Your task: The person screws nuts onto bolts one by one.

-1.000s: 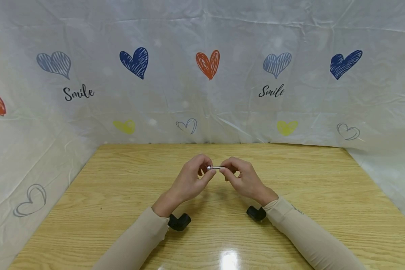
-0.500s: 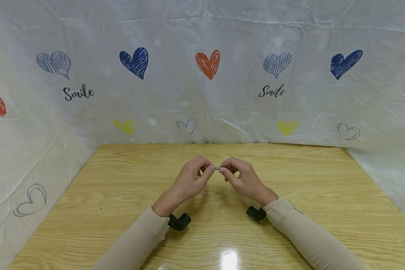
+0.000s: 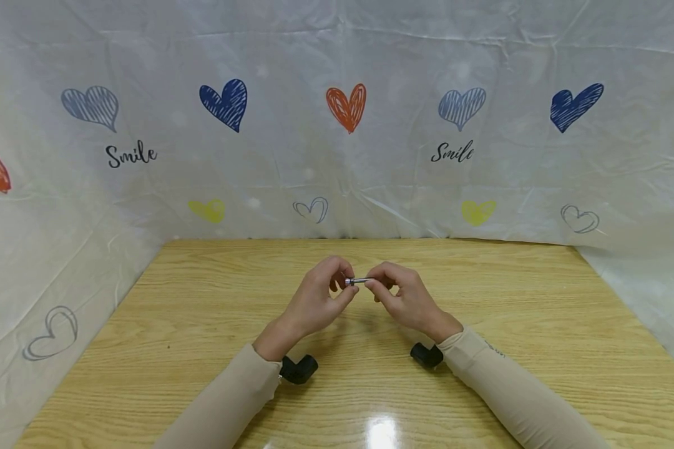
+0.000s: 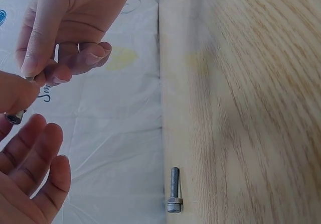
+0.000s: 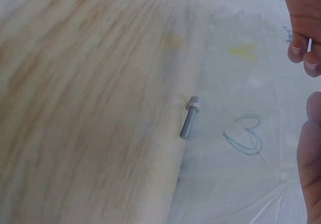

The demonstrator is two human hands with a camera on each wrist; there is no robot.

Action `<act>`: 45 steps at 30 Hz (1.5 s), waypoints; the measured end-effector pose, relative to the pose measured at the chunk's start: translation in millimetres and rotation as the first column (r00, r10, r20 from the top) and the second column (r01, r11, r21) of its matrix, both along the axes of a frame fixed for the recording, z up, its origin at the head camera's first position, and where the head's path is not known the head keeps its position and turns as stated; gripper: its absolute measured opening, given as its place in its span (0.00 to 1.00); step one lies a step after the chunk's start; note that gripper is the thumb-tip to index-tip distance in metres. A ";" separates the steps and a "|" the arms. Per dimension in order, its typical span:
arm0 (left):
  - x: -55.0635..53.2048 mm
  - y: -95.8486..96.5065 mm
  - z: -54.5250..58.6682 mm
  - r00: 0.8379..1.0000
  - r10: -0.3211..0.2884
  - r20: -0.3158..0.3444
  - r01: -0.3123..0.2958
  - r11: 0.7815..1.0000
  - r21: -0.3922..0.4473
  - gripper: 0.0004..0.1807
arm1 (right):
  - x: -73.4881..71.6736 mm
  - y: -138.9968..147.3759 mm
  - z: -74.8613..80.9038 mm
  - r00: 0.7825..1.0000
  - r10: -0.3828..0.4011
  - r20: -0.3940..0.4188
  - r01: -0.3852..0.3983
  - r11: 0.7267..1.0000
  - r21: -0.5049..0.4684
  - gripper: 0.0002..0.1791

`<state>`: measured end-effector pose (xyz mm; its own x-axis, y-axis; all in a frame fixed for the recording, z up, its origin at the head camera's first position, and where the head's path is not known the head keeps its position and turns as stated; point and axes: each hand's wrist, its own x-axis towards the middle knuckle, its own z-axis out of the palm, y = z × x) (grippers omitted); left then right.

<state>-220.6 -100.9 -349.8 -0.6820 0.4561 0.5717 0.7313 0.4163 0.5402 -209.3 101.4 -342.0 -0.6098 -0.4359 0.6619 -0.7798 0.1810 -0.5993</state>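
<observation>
A small silver bolt is held level between both hands in the head view. My left hand pinches its head end between thumb and forefinger, with the other fingers curled loosely below. The plain shank points right, where my right hand pinches its tip. In the left wrist view the shiny bolt head shows under the left thumb, and fingers cover most of the shank. Another bolt, with a nut up against its head, lies on the wood in the left wrist view; it does not show in the head view.
The wooden table reaches back to a white cloth printed with hearts and "Smile". Black wrist mounts hang under both forearms, close above the table.
Half a second ago the left thumb covered the bolt head; now the thumb has drawn back down and the head shows again. The right hand stays in place on the tip.
</observation>
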 end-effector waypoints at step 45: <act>1.4 -2.8 2.4 0.991 0.061 0.115 -0.058 0.998 -0.027 0.03 | -1.1 0.1 -2.4 1.000 -0.015 0.005 0.015 1.000 -0.002 0.08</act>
